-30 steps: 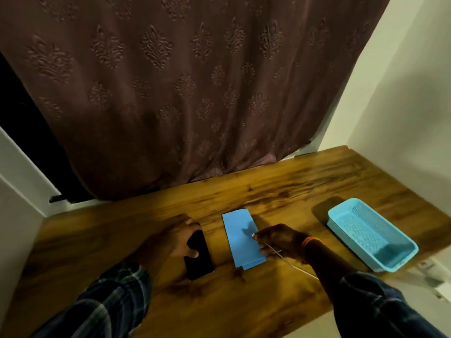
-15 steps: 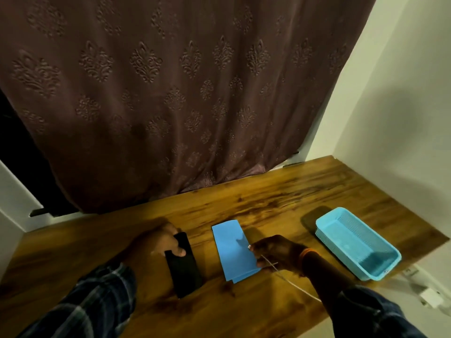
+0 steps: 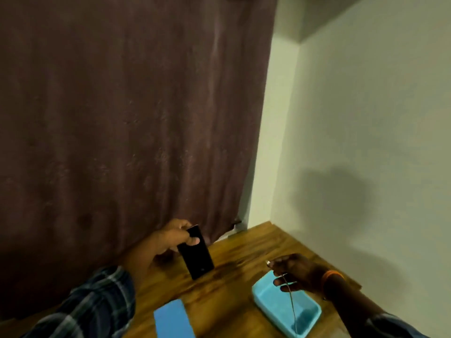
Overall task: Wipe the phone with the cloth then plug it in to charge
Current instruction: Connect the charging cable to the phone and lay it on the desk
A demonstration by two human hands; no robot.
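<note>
One phone [image 3: 196, 252], one blue cloth [image 3: 173, 322], one white cable [image 3: 292, 303] and one turquoise basket [image 3: 273, 302] are in view, with two hands: the left hand [image 3: 168, 239] grips the dark phone by its upper end, held tilted above the wooden table [image 3: 234, 272], while the right hand [image 3: 294, 273] pinches the cable's plug end between thumb and fingertips, just above the basket. The cloth lies flat on the table near the bottom edge, cut off by the frame, well apart from the phone. The frame is motion-blurred, so the plug type is unclear, and the cable's lower run seems to cross the basket before leaving view.
</note>
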